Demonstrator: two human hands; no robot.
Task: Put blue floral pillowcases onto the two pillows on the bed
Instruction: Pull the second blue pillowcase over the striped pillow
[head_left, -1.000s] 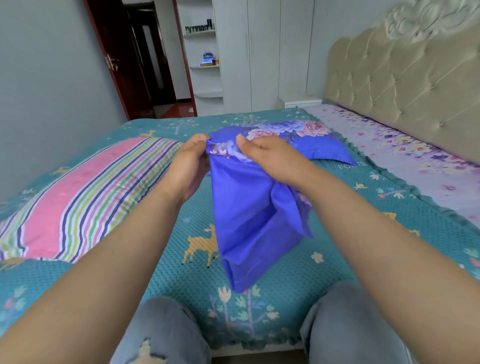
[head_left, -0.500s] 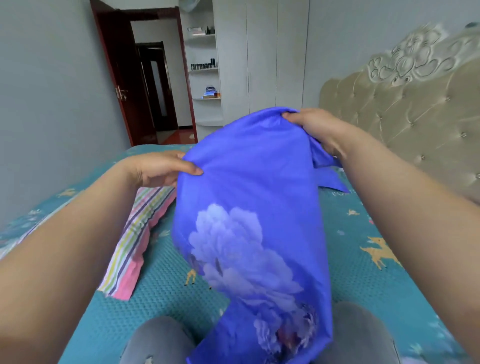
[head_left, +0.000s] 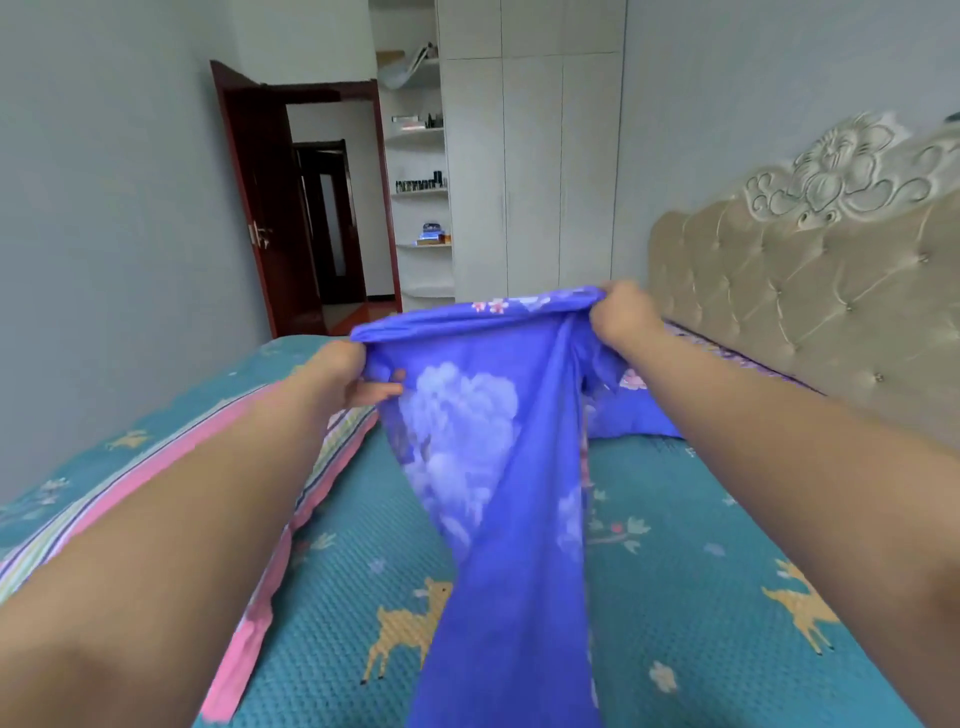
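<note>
A blue floral pillowcase hangs in front of me over the bed, stretched wide along its top edge. My left hand grips the left corner of that edge. My right hand grips the right corner, slightly higher. The cloth narrows as it falls toward the bottom of the frame. A pink striped pillow without a blue case lies on the bed at the left, partly behind my left arm. Behind the hanging cloth at the right, a second blue floral piece lies on the bed, mostly hidden.
The bed wears a teal quilt with deer prints. A tufted beige headboard rises at the right. White wardrobes and open shelves stand at the far wall beside a dark red door that stands open.
My hands have spread apart and pulled the pillowcase's top edge taut. The left hand rose and the right hand dropped, so the cloth now hangs as a wide sheet. The camera tilted up.
</note>
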